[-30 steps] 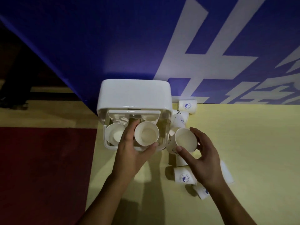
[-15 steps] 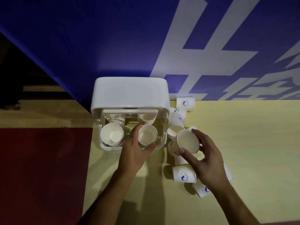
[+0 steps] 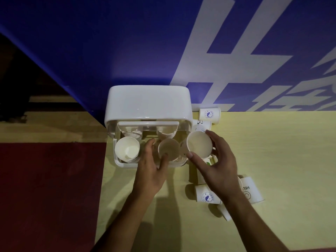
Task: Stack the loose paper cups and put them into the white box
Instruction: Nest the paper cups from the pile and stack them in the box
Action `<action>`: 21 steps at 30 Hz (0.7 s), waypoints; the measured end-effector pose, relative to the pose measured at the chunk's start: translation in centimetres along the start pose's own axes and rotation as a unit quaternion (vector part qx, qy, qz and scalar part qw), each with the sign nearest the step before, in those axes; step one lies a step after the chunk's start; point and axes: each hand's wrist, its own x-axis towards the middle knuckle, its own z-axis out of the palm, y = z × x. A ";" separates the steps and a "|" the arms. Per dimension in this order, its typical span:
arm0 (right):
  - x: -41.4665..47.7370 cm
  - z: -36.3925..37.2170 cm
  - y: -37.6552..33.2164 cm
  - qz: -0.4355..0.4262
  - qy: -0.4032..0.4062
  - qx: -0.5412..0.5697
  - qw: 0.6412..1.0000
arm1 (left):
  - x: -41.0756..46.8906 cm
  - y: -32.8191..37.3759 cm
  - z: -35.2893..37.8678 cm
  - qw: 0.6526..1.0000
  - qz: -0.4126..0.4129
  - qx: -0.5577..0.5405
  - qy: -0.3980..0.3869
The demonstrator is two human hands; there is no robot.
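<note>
Where hands curl, cups sit gripped.

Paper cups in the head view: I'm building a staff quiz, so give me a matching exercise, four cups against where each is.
Column one:
1. cup in the left hand
2. cup in the right hand
3. logo cup nearest the blue wall
4. untouched cup in the white box

Column two:
A. lying on its side on the table
B. upright, front-left of the box
C. held at the box's right edge
D. held inside the box, front right

Pairs: 1-D, 2-C, 3-A, 4-B
</note>
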 end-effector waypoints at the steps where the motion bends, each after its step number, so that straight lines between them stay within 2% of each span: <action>1: 0.1 0.6 -0.3 -0.005 0.000 0.013 1.000 | -0.4 0.3 -0.5 1.000 0.002 -0.022 0.007; 7: 0.3 4.4 -0.1 -0.050 -0.058 -0.018 0.997 | -0.9 2.6 -2.1 0.992 0.038 -0.117 0.027; 14: 0.6 6.5 2.2 -0.053 -0.099 -0.068 0.991 | 0.2 1.8 -1.5 0.997 0.043 -0.062 -0.012; 21: 0.4 7.8 4.6 -0.043 -0.105 -0.097 0.989 | 0.8 -0.4 -0.6 0.999 0.006 0.002 -0.049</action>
